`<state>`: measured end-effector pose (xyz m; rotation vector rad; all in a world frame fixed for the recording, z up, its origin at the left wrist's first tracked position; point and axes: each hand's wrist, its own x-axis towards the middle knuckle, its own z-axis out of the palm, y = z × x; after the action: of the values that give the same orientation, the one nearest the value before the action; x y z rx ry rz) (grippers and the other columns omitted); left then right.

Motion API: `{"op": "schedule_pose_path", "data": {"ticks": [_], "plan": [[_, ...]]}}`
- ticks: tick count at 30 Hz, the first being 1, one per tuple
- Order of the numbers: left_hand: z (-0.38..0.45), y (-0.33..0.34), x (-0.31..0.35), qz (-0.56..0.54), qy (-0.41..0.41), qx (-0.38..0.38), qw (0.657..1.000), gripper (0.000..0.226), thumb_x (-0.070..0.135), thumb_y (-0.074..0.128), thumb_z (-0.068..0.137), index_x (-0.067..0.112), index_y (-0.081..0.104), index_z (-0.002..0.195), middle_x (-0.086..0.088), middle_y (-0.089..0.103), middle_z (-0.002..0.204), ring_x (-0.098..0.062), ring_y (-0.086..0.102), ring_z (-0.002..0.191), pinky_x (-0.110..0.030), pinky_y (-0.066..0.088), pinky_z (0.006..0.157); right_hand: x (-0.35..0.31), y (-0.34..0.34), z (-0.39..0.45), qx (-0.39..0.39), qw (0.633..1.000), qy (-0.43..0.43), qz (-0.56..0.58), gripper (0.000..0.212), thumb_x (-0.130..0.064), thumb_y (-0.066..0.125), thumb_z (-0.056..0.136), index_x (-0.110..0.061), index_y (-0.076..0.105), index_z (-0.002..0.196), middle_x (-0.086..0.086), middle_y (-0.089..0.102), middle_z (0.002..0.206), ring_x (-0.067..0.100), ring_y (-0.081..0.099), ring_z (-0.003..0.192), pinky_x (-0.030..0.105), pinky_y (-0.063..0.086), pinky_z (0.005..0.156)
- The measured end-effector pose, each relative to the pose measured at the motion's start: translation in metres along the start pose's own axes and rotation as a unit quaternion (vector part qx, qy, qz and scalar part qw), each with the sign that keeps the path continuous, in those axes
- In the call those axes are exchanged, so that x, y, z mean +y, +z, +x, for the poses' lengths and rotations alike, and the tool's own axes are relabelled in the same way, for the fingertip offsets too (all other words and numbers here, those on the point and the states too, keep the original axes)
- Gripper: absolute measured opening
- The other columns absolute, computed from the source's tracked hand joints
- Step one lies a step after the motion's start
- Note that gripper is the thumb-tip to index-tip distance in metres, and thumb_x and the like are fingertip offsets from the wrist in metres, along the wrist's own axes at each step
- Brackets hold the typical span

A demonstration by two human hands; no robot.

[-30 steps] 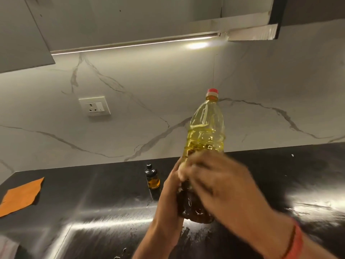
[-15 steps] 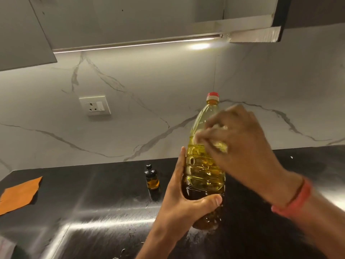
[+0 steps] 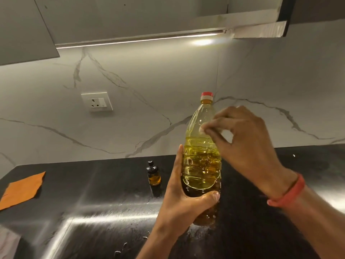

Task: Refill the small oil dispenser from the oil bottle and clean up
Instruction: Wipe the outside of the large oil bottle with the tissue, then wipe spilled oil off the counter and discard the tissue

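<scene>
A tall clear oil bottle (image 3: 200, 156) with a red cap stands upright on the black counter (image 3: 104, 193), about two-thirds full of yellow oil. My left hand (image 3: 183, 200) grips its lower body from the left. My right hand (image 3: 242, 144) presses a small white wad (image 3: 202, 130) against the bottle's upper shoulder, pinched in its fingertips. The small dark oil dispenser (image 3: 153, 175), capped in black and holding amber oil, stands on the counter just left of the bottle, apart from both hands.
An orange cloth (image 3: 22, 189) lies flat at the counter's far left. A wall socket (image 3: 97, 101) sits on the marble backsplash. Grey cabinets with a light strip hang overhead. Small droplets or crumbs dot the counter near the front edge.
My right hand has risen with the white wad from the bottle's lower body to its shoulder. My left hand has shifted its grip on the lower body. The dispenser has not moved.
</scene>
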<state>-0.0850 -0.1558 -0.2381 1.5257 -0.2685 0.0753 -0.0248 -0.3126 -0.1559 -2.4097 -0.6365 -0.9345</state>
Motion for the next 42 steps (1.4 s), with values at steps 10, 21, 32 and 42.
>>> {"op": "schedule_pose_path", "data": {"ticks": [10, 21, 32, 42], "plan": [[-0.020, -0.041, -0.046, 0.002, -0.048, 0.130, 0.990, 0.097, 0.008, 0.094, 0.065, 0.037, 0.046, 0.144, -0.003, 0.073, 0.115, -0.022, 0.075, 0.102, -0.031, 0.061, 0.080, -0.009, 0.031, -0.113, -0.037, 0.976, 0.101, 0.189, 0.004, -0.029, 0.080, 0.084, -0.030, 0.078, 0.087, -0.017, 0.069, 0.087, 0.000, 0.065, 0.081, 0.003, 0.042, 0.069], [-0.016, -0.169, -0.117, 0.146, -0.105, 0.287, 0.941, 0.078, 0.004, 0.095, 0.066, 0.025, 0.051, 0.128, -0.005, 0.071, 0.103, -0.016, 0.074, 0.087, -0.045, 0.064, 0.080, 0.035, 0.115, -0.259, -0.229, 0.903, 0.342, 0.120, 0.040, -0.013, 0.089, 0.072, -0.045, 0.069, 0.063, -0.017, 0.064, 0.083, 0.008, 0.059, 0.083, 0.016, 0.042, 0.071], [0.040, -0.237, -0.197, 0.156, -0.127, 0.350, 0.915, 0.082, 0.018, 0.098, 0.062, 0.026, 0.054, 0.130, 0.000, 0.070, 0.119, -0.017, 0.069, 0.109, -0.047, 0.057, 0.099, 0.027, 0.149, -0.279, -0.261, 0.887, 0.365, 0.109, 0.025, -0.012, 0.084, 0.079, -0.034, 0.074, 0.076, -0.020, 0.066, 0.080, -0.001, 0.063, 0.087, 0.016, 0.048, 0.073], [0.058, -0.240, -0.220, 0.206, -0.071, 0.328, 0.919, 0.068, 0.036, 0.097, 0.063, 0.053, 0.050, 0.109, 0.015, 0.067, 0.114, -0.009, 0.066, 0.108, -0.037, 0.055, 0.101, 0.026, 0.151, -0.294, -0.260, 0.876, 0.404, 0.044, 0.019, -0.019, 0.082, 0.083, -0.035, 0.072, 0.080, -0.023, 0.064, 0.086, -0.003, 0.064, 0.084, 0.008, 0.045, 0.070]]}}
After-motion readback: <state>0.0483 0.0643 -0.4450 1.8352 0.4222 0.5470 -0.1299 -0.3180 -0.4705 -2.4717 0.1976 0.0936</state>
